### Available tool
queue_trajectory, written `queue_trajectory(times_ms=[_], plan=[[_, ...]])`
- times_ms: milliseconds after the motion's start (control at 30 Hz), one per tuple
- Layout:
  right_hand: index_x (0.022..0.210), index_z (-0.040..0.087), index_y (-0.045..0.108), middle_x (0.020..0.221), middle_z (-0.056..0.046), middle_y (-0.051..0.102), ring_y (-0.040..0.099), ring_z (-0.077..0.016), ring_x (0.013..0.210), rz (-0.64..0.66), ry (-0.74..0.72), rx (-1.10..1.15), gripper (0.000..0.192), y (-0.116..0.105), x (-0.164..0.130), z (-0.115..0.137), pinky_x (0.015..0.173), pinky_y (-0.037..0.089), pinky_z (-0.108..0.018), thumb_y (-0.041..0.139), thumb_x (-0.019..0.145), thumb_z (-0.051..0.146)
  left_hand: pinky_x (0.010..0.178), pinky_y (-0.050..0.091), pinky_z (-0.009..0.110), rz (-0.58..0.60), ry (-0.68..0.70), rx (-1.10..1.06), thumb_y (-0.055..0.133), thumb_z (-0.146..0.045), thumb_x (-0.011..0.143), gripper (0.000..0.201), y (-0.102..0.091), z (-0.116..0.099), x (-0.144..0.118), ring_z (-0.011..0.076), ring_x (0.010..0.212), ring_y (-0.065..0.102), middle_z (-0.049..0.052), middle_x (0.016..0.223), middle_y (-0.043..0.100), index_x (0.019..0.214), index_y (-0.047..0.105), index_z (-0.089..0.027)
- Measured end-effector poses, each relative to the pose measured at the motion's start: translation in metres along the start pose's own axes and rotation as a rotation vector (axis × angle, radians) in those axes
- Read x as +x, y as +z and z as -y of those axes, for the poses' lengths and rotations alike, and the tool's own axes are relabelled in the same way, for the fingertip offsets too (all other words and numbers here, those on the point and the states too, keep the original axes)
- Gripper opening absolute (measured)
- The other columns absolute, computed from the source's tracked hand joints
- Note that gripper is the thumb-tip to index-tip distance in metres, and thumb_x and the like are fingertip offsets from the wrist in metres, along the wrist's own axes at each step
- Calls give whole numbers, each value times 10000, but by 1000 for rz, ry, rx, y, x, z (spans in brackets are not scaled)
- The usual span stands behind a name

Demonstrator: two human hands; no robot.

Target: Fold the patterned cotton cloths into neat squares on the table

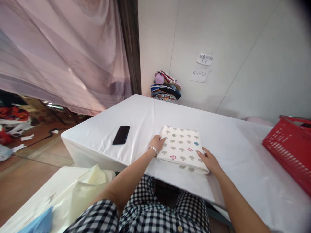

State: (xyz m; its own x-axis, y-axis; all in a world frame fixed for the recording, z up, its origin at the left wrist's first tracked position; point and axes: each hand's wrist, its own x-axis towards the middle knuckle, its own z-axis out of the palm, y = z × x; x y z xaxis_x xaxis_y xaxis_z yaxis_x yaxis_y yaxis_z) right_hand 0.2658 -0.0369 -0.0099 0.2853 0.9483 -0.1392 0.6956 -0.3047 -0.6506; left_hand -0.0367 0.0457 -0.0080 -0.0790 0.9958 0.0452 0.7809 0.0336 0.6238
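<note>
A folded white cloth (181, 149) printed with grey, red, blue and green mushrooms lies flat on the white-covered table (143, 119) close to its front edge. At the cloth's left side, my left hand (156, 144) has its fingers closed on the border, with a pale bracelet on the wrist. My right hand (211, 160) grips the opposite side, its upper fingers resting on the printed surface. Part of each hand's fingers is hidden by the cloth or the hand itself. The cloth's layers show along the near fold.
Left of the cloth lies a black phone (121, 135). A pile of folded clothes (166, 86) sits by the wall behind the table. On the right stands a red plastic basket (288, 149). A lower white surface (65, 181) at left holds a yellowish bag (87, 191).
</note>
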Motion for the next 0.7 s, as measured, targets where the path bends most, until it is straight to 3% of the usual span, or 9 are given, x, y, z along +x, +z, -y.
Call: queue_trajectory(times_ms=[200, 267, 433, 533, 600, 700], plan=[[1295, 199, 467, 1086, -98, 628, 591, -262, 978, 41, -5, -73, 702, -2, 6, 5, 842, 442, -361, 461, 748, 640, 726, 399, 262, 0, 16, 31, 502, -393, 846, 219, 1, 0, -4, 168, 809, 558, 45, 884, 584, 757, 522, -194], [1307, 192, 448, 1177, -111, 583, 553, -274, 1060, 24, -67, -140, 668, -2, 9, 13, 882, 423, -375, 437, 779, 601, 719, 399, 263, -8, 15, 42, 489, -399, 853, 226, 1, 0, -6, 168, 803, 558, 43, 873, 581, 755, 513, -198], [1373, 184, 347, 1470, -92, 259, 220, -256, 1348, -149, -392, -321, 606, 11, 12, 46, 1066, 244, -384, 414, 842, 468, 735, 398, 262, -31, 43, 74, 481, -367, 862, 201, 3, 0, -9, 167, 817, 558, 39, 853, 575, 745, 490, -203], [1375, 202, 348, 1493, -70, 212, 129, -251, 1374, -52, -512, -449, 561, 23, 10, 60, 1089, 159, -437, 371, 876, 458, 752, 401, 266, -34, 58, 87, 481, -340, 862, 178, 2, 1, -8, 171, 834, 562, 44, 861, 583, 751, 493, -201], [1373, 219, 352, 1491, -58, 220, 125, -243, 1376, 43, -521, -513, 538, 30, 9, 64, 1087, 125, -467, 318, 898, 469, 756, 408, 270, -13, 55, 89, 480, -348, 860, 177, -2, 1, -6, 176, 841, 570, 51, 867, 596, 773, 507, -196], [1383, 223, 337, 1497, -51, 198, 112, -229, 1379, 76, -500, -550, 539, 34, 7, 63, 1088, 99, -466, 269, 913, 479, 769, 426, 281, 74, 8, 102, 501, -366, 839, 197, -11, -7, 0, 193, 884, 585, 77, 937, 619, 883, 542, -178]])
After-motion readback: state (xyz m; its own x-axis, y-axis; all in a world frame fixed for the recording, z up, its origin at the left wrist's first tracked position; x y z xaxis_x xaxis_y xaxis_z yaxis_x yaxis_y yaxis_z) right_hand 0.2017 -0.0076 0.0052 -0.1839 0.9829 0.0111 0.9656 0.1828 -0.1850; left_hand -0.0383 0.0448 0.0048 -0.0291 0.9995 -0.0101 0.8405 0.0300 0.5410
